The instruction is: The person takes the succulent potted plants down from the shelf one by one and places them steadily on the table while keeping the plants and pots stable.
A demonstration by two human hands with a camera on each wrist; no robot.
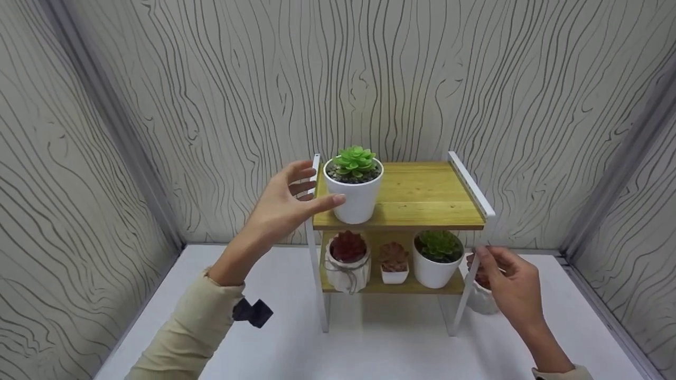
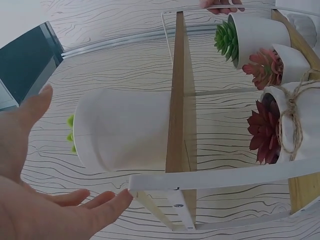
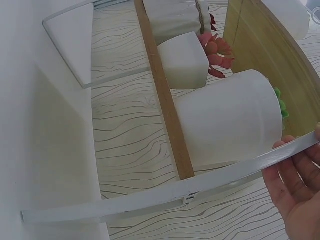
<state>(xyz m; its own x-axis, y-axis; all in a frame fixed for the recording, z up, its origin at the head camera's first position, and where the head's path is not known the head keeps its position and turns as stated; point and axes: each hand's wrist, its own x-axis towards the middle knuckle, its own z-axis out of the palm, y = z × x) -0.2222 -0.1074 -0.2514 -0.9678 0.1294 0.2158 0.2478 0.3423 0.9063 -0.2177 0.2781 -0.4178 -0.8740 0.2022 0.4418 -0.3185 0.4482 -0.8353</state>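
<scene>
A two-tier plant stand (image 1: 422,198) has wooden boards and a white metal frame. On its top board, at the left, stands a green succulent in a white pot (image 1: 355,203). My left hand (image 1: 277,206) is beside this pot, thumb and fingers spread apart; in the left wrist view there is a gap between hand and pot (image 2: 125,130). My right hand (image 1: 515,285) holds the stand's right front leg (image 1: 467,287) between thumb and fingers. In the right wrist view, the fingers (image 3: 285,182) pass behind this white bar, and the thumb is mostly cut off.
The lower board bears a dark red succulent in a twine-tied pot (image 1: 346,272), a small reddish succulent (image 1: 394,264) and a green potted succulent (image 1: 435,264). Another pot (image 1: 481,302) stands on the white table (image 1: 253,353), partly hidden behind my right hand. Wood-grain-patterned walls surround the table.
</scene>
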